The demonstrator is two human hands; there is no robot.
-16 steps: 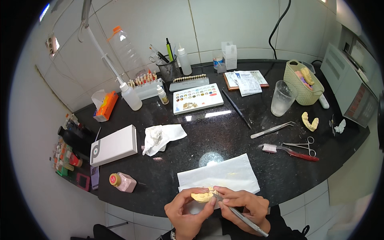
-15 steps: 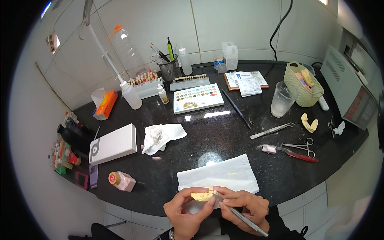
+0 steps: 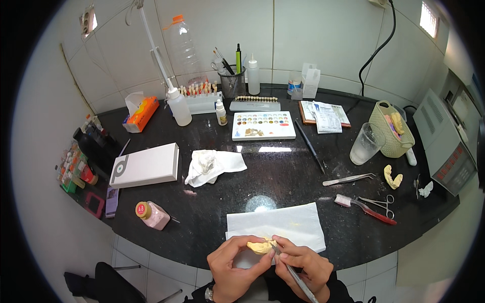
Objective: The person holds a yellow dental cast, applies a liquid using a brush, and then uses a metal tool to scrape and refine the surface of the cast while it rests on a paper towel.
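Note:
My left hand [image 3: 231, 270] is closed round one end of a yellow plaster dental cast [image 3: 259, 247], thumb below and fingers above. In my right hand [image 3: 306, 266] is a slim metal carving knife [image 3: 297, 281], held like a pen, its tip against the cast's right end. My right index finger also reaches the top of the cast. Both hands are over the near edge of a white paper towel [image 3: 278, 222], which has a few yellow specks on it. The underside of the cast is hidden by my fingers.
A red-handled brush [image 3: 366, 208], scissor-like forceps [image 3: 379, 202], tweezers [image 3: 348, 179] and another cast [image 3: 393, 177] lie to the right. Crumpled tissue [image 3: 207, 164], a white box [image 3: 146, 165] and a pink-filled bottle [image 3: 152, 215] stand left. A glass [image 3: 365, 144] stands near a basket [image 3: 391, 134].
The whole view has shifted and tilted with my head. Both hands keep the cast and the knife in nearly the same hold, and the knife handle now points more steeply down.

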